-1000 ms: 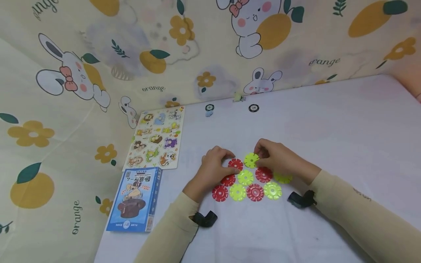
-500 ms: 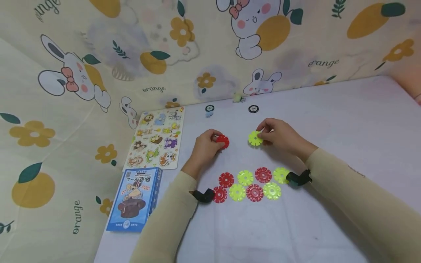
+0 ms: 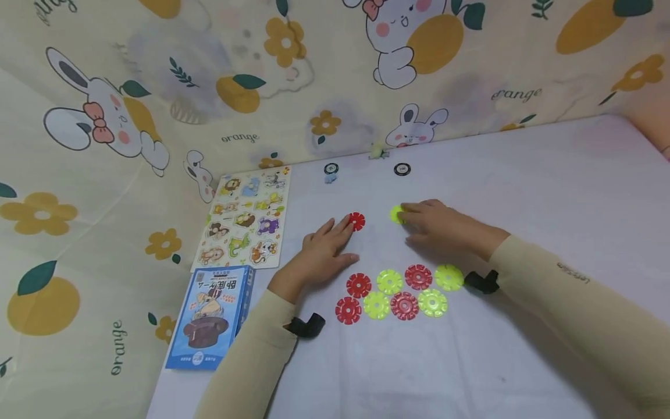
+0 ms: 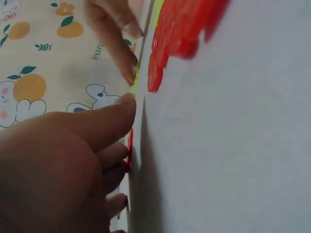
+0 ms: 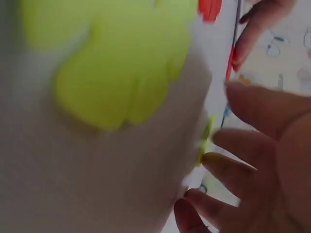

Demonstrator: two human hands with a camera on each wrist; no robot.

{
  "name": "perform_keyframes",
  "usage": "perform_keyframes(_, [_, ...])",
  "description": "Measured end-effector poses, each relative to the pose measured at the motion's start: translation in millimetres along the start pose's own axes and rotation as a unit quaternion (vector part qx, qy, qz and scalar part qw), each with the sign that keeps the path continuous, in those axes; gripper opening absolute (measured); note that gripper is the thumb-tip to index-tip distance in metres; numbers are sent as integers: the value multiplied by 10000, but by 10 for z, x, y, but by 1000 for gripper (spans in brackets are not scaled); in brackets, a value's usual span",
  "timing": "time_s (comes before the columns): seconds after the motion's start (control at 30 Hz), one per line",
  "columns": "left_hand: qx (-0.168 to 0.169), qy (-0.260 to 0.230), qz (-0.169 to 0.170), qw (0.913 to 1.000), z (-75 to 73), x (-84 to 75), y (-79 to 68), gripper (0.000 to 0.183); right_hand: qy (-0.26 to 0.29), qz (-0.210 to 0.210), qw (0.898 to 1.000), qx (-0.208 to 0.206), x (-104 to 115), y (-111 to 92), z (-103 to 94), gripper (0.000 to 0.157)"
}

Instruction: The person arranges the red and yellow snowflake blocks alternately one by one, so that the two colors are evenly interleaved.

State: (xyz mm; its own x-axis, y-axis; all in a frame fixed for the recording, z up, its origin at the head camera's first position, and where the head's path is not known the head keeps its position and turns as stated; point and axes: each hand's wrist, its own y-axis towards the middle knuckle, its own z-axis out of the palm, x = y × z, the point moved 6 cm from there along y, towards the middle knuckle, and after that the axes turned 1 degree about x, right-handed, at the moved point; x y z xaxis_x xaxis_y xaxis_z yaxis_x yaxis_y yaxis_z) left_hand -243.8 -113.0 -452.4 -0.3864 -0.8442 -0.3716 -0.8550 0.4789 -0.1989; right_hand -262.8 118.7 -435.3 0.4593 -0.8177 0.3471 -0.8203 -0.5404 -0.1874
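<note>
**Two discs beneath relaxed fingers, beyond the rows**

Your left hand [image 3: 321,253] is unclenched; its straight fingertips touch the red disc [image 3: 358,222], which appears to lie flat on the table [image 3: 408,372]. Your right hand [image 3: 445,227] is likewise loose, its extended fingers covering part of the yellow disc [image 3: 395,215]. Neither hand shows a pinch. The pair lies apart, between the black chips [image 3: 402,169] and eight further discs: a far row [image 3: 389,286] and a near row [image 3: 400,311], each alternating red and yellow from your left.

The step in hand looks to be settling this pair in place. To do it well, press lightly on each face and slide rather than lift: so thin a disc, lying flat, is probably easier to nudge than to pick up. Release straight upward, lest a fingertip catch a notched rim and drag the disc askew. Note also the right wrist camera [image 3: 483,282], seen just beside the far row's last disc; its height above the table is hard to judge, so raise that forearm before any sideways move.
</note>
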Motion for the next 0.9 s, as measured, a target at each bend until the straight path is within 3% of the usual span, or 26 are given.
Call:
perform_keyframes(0.13, [159,108,254,9995,46,-19,-23,76,-360,-12,9984,431,96,-46,95,75])
perform_keyframes(0.3, [155,187,488,9985,94,-4,99,74,-216,119,9982,543,197,12,143,83])
perform_keyframes(0.47, [122,194,586,9980,136,34,180,74,-284,259,9977,558,249,59,170,87])
perform_keyframes(0.9, [-111,201,534,9983,121,17,154,72,-328,393,9977,442,309,63,152,89])
